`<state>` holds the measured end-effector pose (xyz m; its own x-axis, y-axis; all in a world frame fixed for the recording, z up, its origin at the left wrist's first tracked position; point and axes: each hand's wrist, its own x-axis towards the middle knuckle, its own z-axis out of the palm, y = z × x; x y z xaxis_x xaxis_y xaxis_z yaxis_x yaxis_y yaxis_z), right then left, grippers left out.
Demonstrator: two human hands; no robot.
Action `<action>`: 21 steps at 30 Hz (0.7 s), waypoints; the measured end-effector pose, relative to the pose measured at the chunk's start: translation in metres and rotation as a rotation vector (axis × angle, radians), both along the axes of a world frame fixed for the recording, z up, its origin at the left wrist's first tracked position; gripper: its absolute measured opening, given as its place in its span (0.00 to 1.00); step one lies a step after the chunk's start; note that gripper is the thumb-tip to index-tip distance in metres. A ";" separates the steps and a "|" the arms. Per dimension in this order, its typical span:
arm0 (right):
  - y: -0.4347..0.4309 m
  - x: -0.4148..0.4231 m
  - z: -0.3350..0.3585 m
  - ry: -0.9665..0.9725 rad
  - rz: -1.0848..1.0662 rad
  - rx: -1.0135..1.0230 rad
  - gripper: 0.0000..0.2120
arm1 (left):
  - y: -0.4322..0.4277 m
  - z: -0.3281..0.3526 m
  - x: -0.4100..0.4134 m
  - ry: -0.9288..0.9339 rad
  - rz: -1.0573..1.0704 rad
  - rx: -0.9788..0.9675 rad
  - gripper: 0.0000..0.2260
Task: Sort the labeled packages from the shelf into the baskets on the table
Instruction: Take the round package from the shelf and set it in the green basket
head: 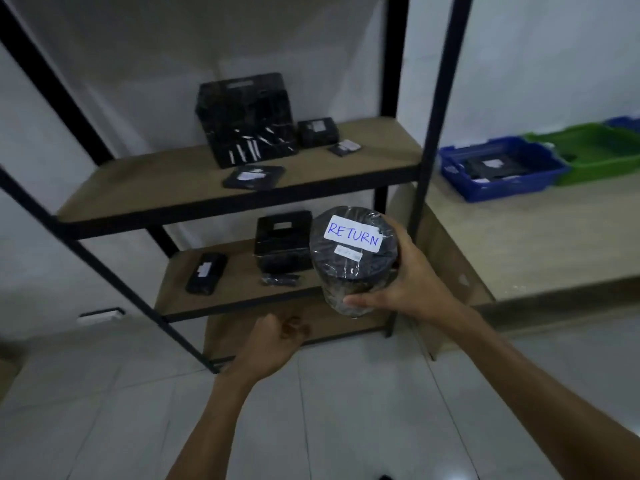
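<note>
My right hand grips a black cylindrical package wrapped in clear film, with a white label reading RETURN on top. I hold it in front of the lower shelf. My left hand hangs below and to the left with its fingers curled, holding nothing. Several black labeled packages lie on the shelves: a flat one and a small box on the upper shelf, a box and a slim one on the lower. A blue basket and a green basket stand on the table at right.
A black crate stands on the upper shelf. Black metal uprights frame the shelf unit. The wooden table lies right of the shelf. A second blue basket shows at the far right edge. Pale floor tiles spread below.
</note>
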<state>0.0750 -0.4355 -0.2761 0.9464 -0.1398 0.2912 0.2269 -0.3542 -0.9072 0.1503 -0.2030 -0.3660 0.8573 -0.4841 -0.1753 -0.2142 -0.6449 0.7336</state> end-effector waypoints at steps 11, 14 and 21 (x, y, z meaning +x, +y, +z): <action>-0.085 -0.142 -0.028 0.055 -0.237 0.062 0.53 | -0.105 0.003 -0.101 -0.110 -0.199 0.012 0.17; -0.127 -0.170 -0.032 0.058 -0.275 0.067 0.52 | -0.151 0.004 -0.118 -0.112 -0.222 -0.004 0.13; -0.267 -0.218 -0.042 0.091 -0.292 0.054 0.52 | -0.291 0.000 -0.153 -0.081 -0.286 -0.045 0.07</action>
<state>-0.1430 -0.7030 -0.3182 0.8858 -0.4225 0.1918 0.0394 -0.3433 -0.9384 -0.0029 -0.4940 -0.3656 0.6956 -0.7134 -0.0848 -0.4412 -0.5173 0.7333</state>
